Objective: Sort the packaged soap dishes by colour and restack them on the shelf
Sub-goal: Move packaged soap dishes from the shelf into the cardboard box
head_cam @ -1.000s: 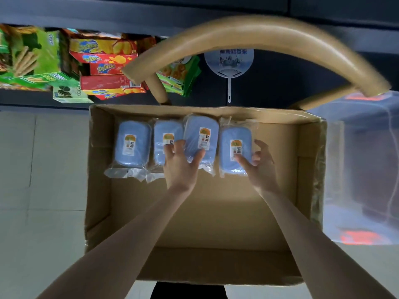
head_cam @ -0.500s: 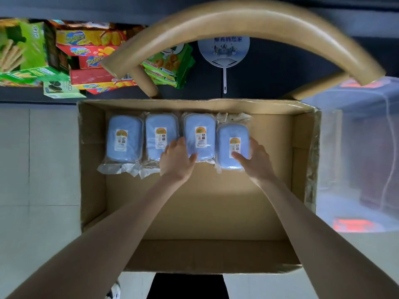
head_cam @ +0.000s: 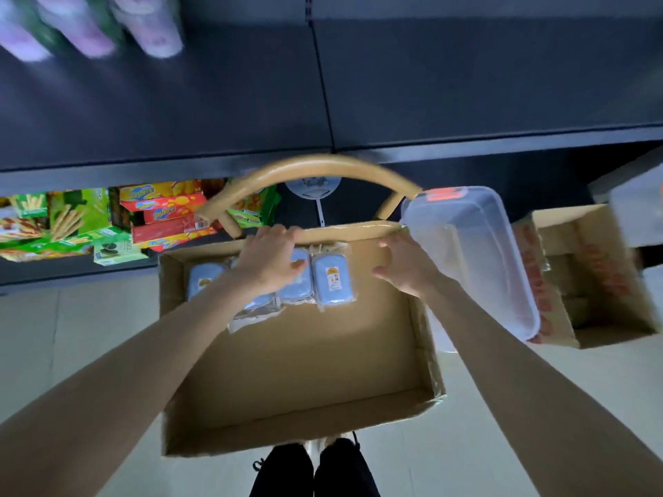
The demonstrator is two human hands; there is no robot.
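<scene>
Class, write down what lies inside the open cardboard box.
Blue packaged soap dishes lie in a row along the far wall of the cardboard box. The left hand covers the middle ones, so their number is unclear.

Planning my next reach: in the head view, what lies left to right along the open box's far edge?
Snack boxes → left hand → rightmost blue soap dish → right hand → clear plastic tub → second cardboard box.
</scene>
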